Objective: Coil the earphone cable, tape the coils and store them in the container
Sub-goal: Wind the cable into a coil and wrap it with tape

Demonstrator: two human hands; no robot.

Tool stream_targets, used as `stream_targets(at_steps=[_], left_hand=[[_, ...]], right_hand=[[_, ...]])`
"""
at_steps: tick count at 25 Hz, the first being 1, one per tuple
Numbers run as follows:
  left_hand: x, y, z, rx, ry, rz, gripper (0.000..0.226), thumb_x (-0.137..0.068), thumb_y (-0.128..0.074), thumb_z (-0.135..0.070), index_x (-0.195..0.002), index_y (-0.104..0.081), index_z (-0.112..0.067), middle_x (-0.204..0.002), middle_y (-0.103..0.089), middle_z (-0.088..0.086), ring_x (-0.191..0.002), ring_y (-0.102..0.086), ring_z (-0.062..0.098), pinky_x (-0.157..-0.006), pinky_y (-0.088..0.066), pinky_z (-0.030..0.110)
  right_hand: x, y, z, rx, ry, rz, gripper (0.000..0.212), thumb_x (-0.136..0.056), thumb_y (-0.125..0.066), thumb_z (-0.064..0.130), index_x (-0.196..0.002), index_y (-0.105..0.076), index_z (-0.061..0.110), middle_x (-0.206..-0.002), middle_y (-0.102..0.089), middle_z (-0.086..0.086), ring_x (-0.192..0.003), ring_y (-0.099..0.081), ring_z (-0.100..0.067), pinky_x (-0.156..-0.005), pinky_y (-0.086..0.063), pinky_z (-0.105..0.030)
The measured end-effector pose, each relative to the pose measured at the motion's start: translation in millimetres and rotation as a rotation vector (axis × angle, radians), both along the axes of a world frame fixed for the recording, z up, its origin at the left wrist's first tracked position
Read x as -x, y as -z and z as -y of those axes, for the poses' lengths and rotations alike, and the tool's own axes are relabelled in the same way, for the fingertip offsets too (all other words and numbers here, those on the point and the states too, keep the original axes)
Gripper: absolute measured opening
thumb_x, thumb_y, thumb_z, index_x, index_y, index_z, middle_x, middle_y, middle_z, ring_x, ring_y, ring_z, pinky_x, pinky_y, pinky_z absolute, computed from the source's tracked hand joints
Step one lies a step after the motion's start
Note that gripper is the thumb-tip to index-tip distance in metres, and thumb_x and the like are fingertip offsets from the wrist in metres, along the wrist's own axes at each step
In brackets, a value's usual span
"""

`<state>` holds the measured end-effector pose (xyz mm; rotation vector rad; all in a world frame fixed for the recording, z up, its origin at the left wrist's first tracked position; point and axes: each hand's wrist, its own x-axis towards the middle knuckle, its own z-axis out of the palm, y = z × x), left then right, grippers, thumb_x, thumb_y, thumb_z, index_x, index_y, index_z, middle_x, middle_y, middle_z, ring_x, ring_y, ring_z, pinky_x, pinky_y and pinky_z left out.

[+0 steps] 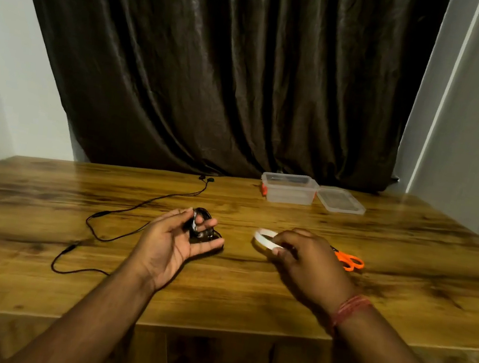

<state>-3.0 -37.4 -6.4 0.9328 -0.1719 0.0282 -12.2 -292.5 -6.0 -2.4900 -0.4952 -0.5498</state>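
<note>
Wood-grain brown desk (247, 290) carries everything, with a dark pleated curtain (217, 70) hanging behind its far edge. At far right sit the clear plastic container (288, 190), open, and its flat clear lid (340, 200) just beside it. A second thin black earphone cable (123, 211) trails loose across the left of the desk, out of the way. Orange-handled scissors (349, 260) lie just right of the right hand (307, 261), which pinches the white ring-shaped roll of tape (265, 238). The left hand (174, 240) is palm-up, its fingers curled round the small coiled black earphone cable (199, 225). That coil looks light, soft and springy, likely to unwind if released; pinching across the bundled loops seems the safest hold while taping. Nothing blocks the path to the container.
</note>
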Motion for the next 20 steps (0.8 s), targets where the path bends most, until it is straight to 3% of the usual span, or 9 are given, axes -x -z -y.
stream_targets(at_steps=[3,6,16,20], left_hand=[[1.9,-0.8,0.5,-0.010,0.012,-0.013,0.015,-0.097,-0.048,-0.011,-0.087,-0.058,-0.007,-0.084,-0.063,0.013,-0.103,-0.068,0.034,-0.077,-0.055,0.062],[3.3,-0.4,-0.4,-0.019,0.012,-0.008,0.014,-0.096,-0.049,-0.012,-0.086,-0.059,-0.008,-0.083,-0.063,0.012,-0.093,-0.070,0.030,-0.076,-0.056,0.060],[8.2,-2.4,1.1,-0.080,0.011,-0.011,0.019,-0.099,-0.046,-0.012,-0.086,-0.059,-0.009,-0.084,-0.063,0.010,-0.089,-0.069,0.029,-0.071,-0.058,0.055],[10.0,-4.6,2.6,-0.094,0.047,-0.011,0.008,-0.090,-0.053,-0.013,-0.087,-0.058,-0.008,-0.083,-0.061,0.010,-0.087,-0.067,0.028,-0.068,-0.059,0.056]], right_hand=[[-10.9,2.7,20.1,0.163,0.109,-0.031,0.018,-0.095,-0.059,0.024,-0.110,-0.069,0.025,-0.107,-0.060,0.004,-0.096,-0.056,-0.015,-0.080,-0.045,-0.028],[-18.9,6.7,26.9,0.244,0.158,-0.063,0.022,-0.094,-0.059,0.023,-0.114,-0.069,0.023,-0.112,-0.059,-0.002,-0.104,-0.058,-0.022,-0.089,-0.047,-0.032],[-17.3,12.1,24.6,0.244,0.175,-0.048,0.026,-0.095,-0.059,0.025,-0.119,-0.067,0.021,-0.118,-0.060,-0.004,-0.108,-0.058,-0.023,-0.093,-0.049,-0.037],[-10.8,12.0,21.9,0.268,0.178,-0.009,0.025,-0.095,-0.058,0.031,-0.118,-0.065,0.023,-0.114,-0.052,0.002,-0.101,-0.060,-0.020,-0.087,-0.051,-0.035]])
